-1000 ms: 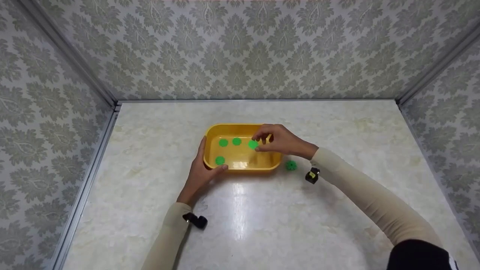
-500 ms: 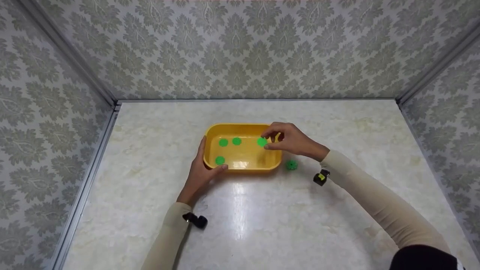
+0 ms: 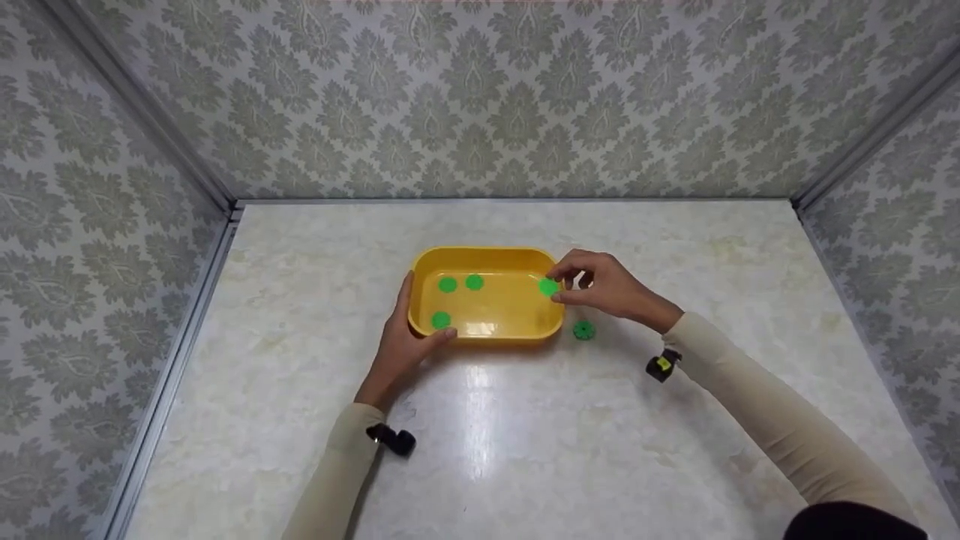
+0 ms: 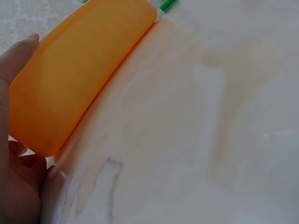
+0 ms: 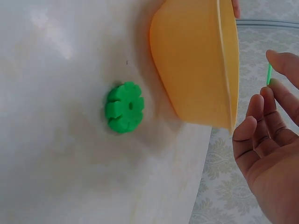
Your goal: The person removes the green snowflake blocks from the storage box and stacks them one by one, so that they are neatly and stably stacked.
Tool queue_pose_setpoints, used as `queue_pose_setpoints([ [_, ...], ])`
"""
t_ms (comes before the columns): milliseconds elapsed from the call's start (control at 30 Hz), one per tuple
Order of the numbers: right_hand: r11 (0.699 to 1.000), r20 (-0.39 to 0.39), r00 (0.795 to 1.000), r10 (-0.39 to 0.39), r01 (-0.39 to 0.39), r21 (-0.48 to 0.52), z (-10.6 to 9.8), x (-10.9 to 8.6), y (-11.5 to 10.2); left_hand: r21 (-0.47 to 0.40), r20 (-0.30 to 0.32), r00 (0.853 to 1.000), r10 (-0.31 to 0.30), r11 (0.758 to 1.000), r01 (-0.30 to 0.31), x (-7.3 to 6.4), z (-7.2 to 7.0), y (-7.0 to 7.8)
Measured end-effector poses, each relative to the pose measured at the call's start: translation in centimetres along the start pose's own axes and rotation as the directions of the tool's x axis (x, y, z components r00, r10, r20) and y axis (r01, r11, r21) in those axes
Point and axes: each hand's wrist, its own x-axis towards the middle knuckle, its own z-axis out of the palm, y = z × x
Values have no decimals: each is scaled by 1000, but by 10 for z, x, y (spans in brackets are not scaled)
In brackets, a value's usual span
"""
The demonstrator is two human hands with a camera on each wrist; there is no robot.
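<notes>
A yellow plastic tub point(image 3: 499, 300) sits on the table, with several flat green notched discs point(image 3: 448, 284) spread on its floor. My left hand point(image 3: 405, 345) holds the tub's left end, thumb over the front rim and fingers along the side; the left wrist view shows the tub wall point(image 4: 88, 60) beside the thumb. Above the tub's right rim, my right hand point(image 3: 607, 285) pinches one green disc point(image 3: 548, 286) between thumb and fingertip. That disc point(image 5: 269, 74) appears edge-on and thin in the right wrist view, with the other fingers loosely curled.
Just right of the tub, a thick green notched stack of discs point(image 5: 125, 107) lies on the marbled table point(image 3: 480, 465). Patterned wall panels point(image 3: 472, 97) stand behind and at both sides, joined by metal edging.
My right hand has moved right with the pinched disc, from over the tub's inside to its right rim. The left hand and the tub have stayed in place.
</notes>
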Motion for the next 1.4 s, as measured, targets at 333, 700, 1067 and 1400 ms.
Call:
queue_pose_setpoints([
  [333, 1000, -36, 999, 19, -19, -20, -1, -23, 12, -7, -1, 1000, 9, 1000, -9, 0, 0, -1],
  [700, 999, -62, 998, 24, -26, -29, -4, -44, 30, 11, -5, 1000, 8, 1000, -7, 0, -1, -1],
  [1067, 998, -67, 996, 61, -63, -30, -2, -61, 51, 4, -5, 1000, 7, 1000, -7, -1, -2, -1],
  [1400, 992, -45, 994, 104, -107, -60, 7, -64, 63, 2, -8, 1000, 0, 1000, 0, -1, 0, -1],
])
